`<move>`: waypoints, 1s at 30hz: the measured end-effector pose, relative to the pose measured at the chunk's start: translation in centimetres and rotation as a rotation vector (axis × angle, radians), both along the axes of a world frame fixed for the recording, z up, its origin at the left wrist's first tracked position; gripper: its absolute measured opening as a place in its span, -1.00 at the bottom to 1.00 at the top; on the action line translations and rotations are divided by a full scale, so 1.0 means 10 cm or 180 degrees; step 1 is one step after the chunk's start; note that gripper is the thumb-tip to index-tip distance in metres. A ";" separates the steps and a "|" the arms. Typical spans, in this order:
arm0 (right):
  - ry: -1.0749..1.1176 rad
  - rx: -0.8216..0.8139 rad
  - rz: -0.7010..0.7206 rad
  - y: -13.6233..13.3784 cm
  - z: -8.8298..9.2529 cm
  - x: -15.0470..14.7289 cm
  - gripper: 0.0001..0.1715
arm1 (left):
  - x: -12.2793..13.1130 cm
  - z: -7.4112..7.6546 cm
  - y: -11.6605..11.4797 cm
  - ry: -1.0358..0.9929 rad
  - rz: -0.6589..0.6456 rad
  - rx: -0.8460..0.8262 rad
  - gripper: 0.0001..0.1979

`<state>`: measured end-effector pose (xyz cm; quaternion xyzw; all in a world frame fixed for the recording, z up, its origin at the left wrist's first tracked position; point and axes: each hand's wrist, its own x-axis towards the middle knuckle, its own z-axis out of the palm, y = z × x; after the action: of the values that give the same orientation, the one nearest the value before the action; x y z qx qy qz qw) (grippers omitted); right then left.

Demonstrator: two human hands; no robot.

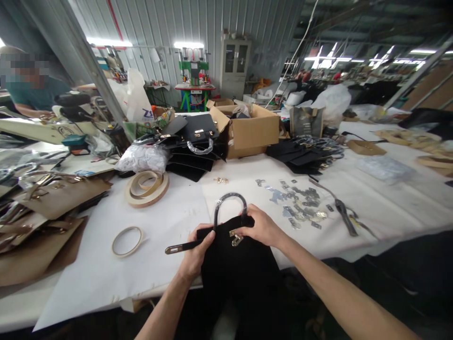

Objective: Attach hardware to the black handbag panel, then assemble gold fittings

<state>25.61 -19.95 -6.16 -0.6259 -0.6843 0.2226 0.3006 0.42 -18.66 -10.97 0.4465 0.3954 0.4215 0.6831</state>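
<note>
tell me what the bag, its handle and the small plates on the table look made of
Bag: matte black, soaks up light, so likely suede-like fabric or leather. Handle: black under a glossy clear wrap, probably plastic film, given the white glints. Plates: thin silvery metal, by their bright reflections.

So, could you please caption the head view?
Left hand and right hand hold a black bag at a white table.

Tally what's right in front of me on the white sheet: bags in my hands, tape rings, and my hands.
Black bag: 1
Tape rings: 2, the thick tape ring and the thin tape ring
Hands: 2, the left hand and the right hand, both gripping the bag
Total: 5
</note>
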 end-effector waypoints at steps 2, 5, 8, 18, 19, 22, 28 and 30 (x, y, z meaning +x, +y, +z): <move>-0.0018 0.0027 -0.0120 -0.01 -0.02 -0.04 -0.53 | 0.00 0.00 0.00 -0.0048 -0.0041 -0.0049 -0.63; -0.0117 0.0053 -0.0283 -0.02 -0.03 -0.11 -0.58 | -0.01 0.02 0.00 -0.0107 -0.0112 -0.0098 -0.65; -0.0184 0.0127 -0.0408 -0.03 -0.01 -0.16 -0.59 | -0.01 0.01 0.01 -0.0107 -0.0112 -0.0141 -0.65; -0.0126 0.0510 -0.0621 -0.39 -0.08 -0.16 -0.58 | -0.10 0.08 0.11 0.1142 0.1593 0.1472 -0.38; -0.0136 0.0550 -0.0665 -0.44 -0.09 -0.17 -0.59 | -0.14 0.17 0.11 0.1529 0.1579 0.1892 -0.41; -0.0162 0.0656 -0.0732 -0.50 -0.07 -0.20 -0.59 | -0.19 0.52 0.09 0.2232 0.0592 0.2925 -0.57; -0.0170 0.0785 -0.0722 -0.42 -0.03 -0.17 -0.51 | 0.06 0.87 0.23 0.3025 -0.0708 0.2421 -0.34; -0.0188 0.0866 -0.0616 -0.41 -0.05 -0.15 -0.52 | 0.14 0.79 0.34 0.3091 -0.0973 0.1883 -0.24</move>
<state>24.06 -24.04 -6.63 -0.6487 -0.6532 0.0794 0.3823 1.83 -15.30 -3.03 0.8119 0.4597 0.1579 0.3233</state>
